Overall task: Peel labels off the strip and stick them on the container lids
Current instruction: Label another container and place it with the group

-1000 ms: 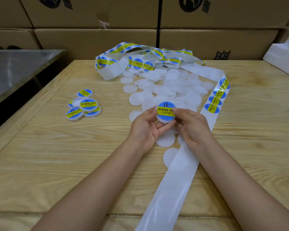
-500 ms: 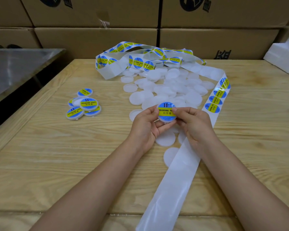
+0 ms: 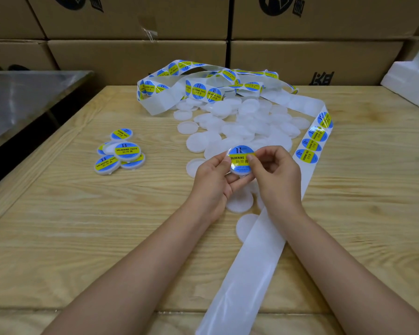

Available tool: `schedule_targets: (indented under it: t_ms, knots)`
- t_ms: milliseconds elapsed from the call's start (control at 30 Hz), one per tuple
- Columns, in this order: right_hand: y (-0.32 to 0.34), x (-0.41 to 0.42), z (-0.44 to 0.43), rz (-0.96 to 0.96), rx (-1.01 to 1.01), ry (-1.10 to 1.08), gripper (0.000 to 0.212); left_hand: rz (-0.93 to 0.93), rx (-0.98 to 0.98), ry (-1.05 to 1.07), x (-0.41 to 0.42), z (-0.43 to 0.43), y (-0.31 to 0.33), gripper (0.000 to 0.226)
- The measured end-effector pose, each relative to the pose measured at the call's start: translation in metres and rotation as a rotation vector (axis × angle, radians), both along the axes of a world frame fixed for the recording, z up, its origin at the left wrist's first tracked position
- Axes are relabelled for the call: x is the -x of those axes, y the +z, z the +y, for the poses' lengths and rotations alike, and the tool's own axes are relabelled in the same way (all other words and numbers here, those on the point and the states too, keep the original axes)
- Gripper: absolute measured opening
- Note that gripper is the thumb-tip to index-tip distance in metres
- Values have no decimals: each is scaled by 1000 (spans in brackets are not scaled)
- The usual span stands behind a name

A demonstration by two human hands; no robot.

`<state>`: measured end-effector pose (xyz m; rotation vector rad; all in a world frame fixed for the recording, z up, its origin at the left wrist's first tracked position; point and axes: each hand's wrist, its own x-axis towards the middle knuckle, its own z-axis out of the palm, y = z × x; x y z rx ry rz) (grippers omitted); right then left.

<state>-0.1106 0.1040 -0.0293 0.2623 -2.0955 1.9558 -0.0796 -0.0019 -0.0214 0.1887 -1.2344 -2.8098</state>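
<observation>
A white round lid (image 3: 240, 160) with a blue and yellow label on it is held above the table between both hands. My left hand (image 3: 213, 182) cups it from below, thumb on its left edge. My right hand (image 3: 276, 177) pinches its right side, the thumb pressing on the label. The label strip (image 3: 310, 151) runs from a tangled heap at the back, down the right, and under my right forearm as bare white backing. A pile of plain white lids (image 3: 242, 126) lies behind my hands. Several labelled lids (image 3: 121, 151) sit stacked to the left.
The wooden table (image 3: 82, 226) has a raised border. Cardboard boxes (image 3: 136, 52) form a wall at the back. A steel surface (image 3: 22, 100) stands at the left, and white foam (image 3: 414, 81) at the right edge.
Both hands have lifted the labelled lid slightly and my right thumb has slid further onto the label. Nothing else on the table has moved.
</observation>
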Motion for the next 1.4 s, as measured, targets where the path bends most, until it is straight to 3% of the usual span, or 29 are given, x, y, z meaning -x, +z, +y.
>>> schedule_targets:
  t_ms: [67,167,333,633,867,1033,1267,1400]
  knots:
    - [-1,-1,-2,46,-1,-23,23,8,-21,-15,0,-1,0,24]
    - [-1,-1,-1,70,23,-14,46,26,-64,-44,-1,-3,0,24]
    - [-1,1,-1,19,89,-52,14,34,-96,-104,-4,-2,-1,20]
    - [-5,6,-2,-12,78,-136,26,28,-88,-198,-5,1,-4,13]
    - [-7,0,-8,6,-67,1,44,37,-165,-186,-4,2,-6,17]
    - [-6,1,-5,53,-67,136,35,48,-224,-159,-3,-3,-6,29]
    - [-4,5,6,98,0,104,14,48,-210,-193,-4,-7,-4,34]
    - [-3,6,7,111,33,56,17,49,-207,-216,-5,-5,-5,33]
